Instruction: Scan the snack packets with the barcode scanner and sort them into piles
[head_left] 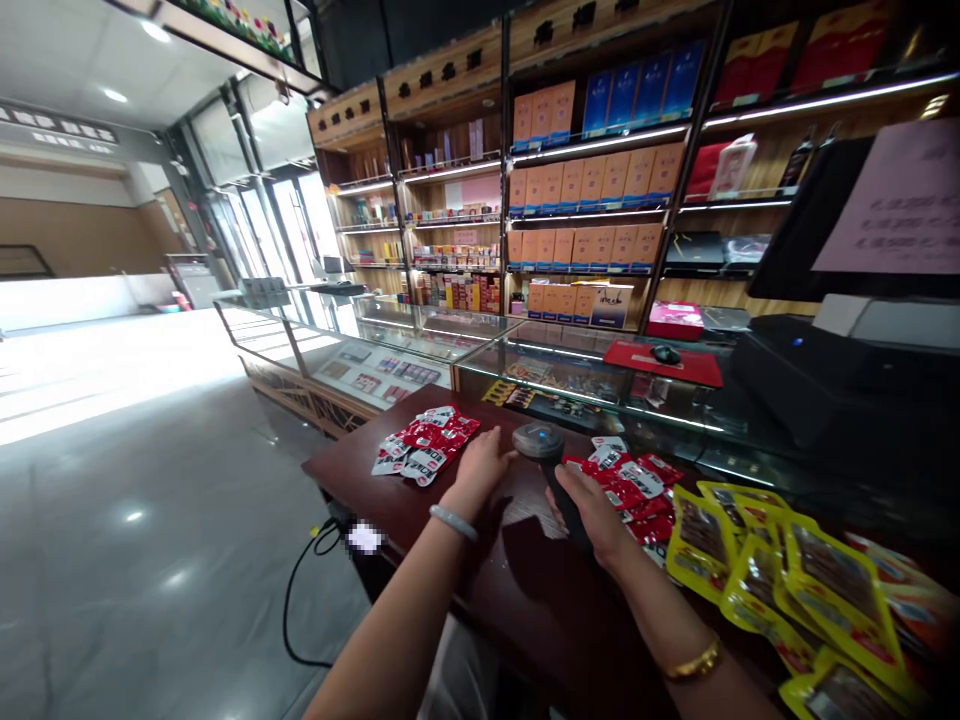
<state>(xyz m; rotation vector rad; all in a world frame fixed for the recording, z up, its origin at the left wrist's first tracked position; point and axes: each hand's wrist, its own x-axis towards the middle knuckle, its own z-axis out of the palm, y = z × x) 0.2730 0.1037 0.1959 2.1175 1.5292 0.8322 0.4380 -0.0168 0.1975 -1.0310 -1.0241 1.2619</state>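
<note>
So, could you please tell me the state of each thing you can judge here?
Scanner, held, blue light showing
Right hand, closed around scanner
Left hand, open, fingers forward
Left red packets, loosely piled
Right red packets, loosely piled
Yellow packets, heaped, overlapping
Mouse, resting on red mat

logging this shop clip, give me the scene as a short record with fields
right hand: grips a dark grey handheld scanner
left hand: fingers extended beside a pile of shiny red-and-white packets, contact unclear
right side: another pile of shiny red-and-white packets, then yellow pouches with brown contents
surface: dark reddish-brown table
behind: glass-topped display counter
</note>
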